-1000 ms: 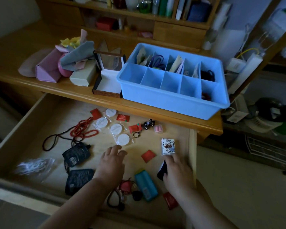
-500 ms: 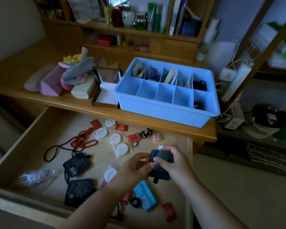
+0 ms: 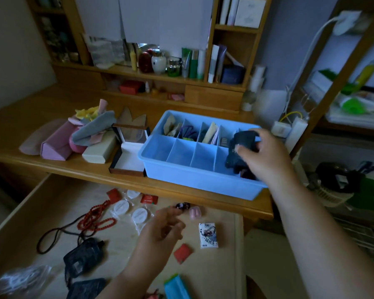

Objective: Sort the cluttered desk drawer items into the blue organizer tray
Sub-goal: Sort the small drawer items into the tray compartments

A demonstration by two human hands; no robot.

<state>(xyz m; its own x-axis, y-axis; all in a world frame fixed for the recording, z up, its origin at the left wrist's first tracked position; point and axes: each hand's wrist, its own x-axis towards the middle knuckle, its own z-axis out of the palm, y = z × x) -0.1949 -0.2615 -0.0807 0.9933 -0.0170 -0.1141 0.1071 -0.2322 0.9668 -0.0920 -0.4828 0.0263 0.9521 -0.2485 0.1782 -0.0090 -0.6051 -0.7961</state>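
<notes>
Head view: dark pouch [image 3: 241, 147] contents hidden

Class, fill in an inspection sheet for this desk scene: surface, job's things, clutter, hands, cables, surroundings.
Surface: wooden desk top above an open drawer.
Job's things: blue organizer tray on the desk, back compartments partly filled; dark blue pouch held over its right end.
Clutter: red bead string, round white packets, red sachets, black charger in the drawer.
Hands: right hand grips the pouch; left hand holds nothing, over the drawer.
Cables: white cable on the wall.
Surroundings: shelves with bottles.
</notes>
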